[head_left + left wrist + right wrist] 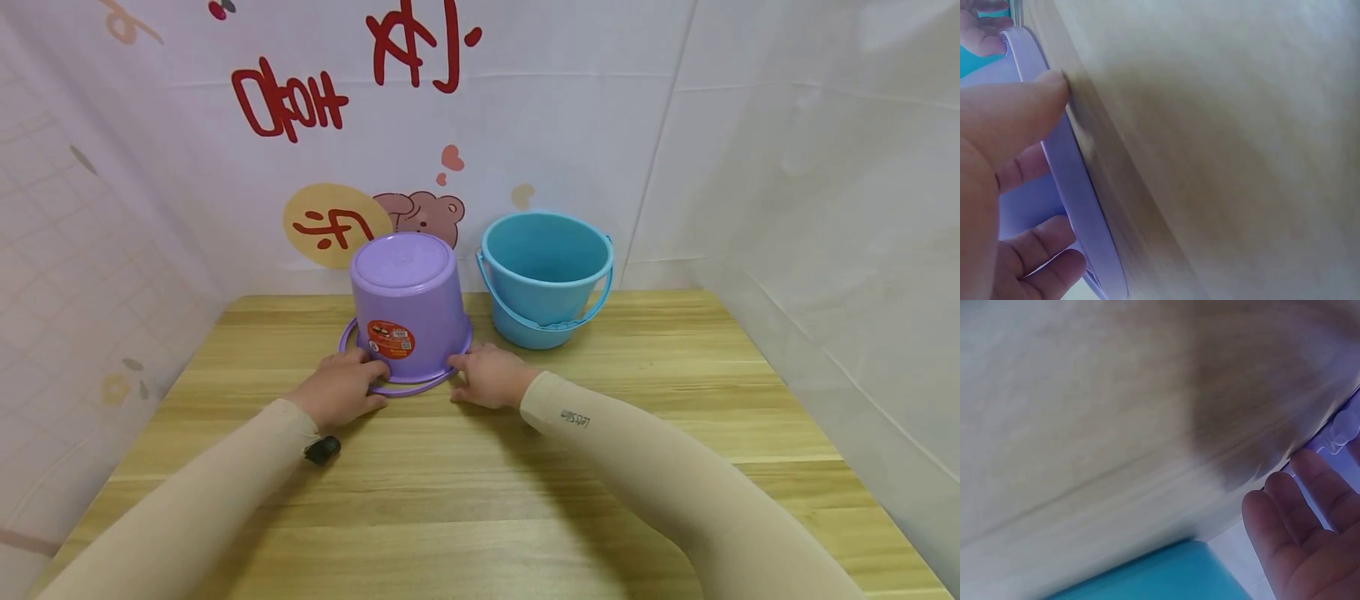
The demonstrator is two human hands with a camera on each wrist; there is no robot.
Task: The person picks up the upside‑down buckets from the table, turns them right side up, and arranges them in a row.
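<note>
A purple bucket [438,312] stands upside down on the wooden table, its round base facing up and a red label [390,339] on its front. Its purple handle [412,390] loops around the rim at the bottom. My left hand [341,390] grips the rim at the front left; in the left wrist view its thumb lies across the purple rim [1075,178] and the fingers sit against the wall. On the front right, my right hand [491,377] holds the rim, its fingertips right at the edge in the right wrist view.
A blue bucket [551,287] stands upright behind my right hand, its handle hanging down in front. White printed sheeting [570,133] hangs behind the table [450,500] and along both sides.
</note>
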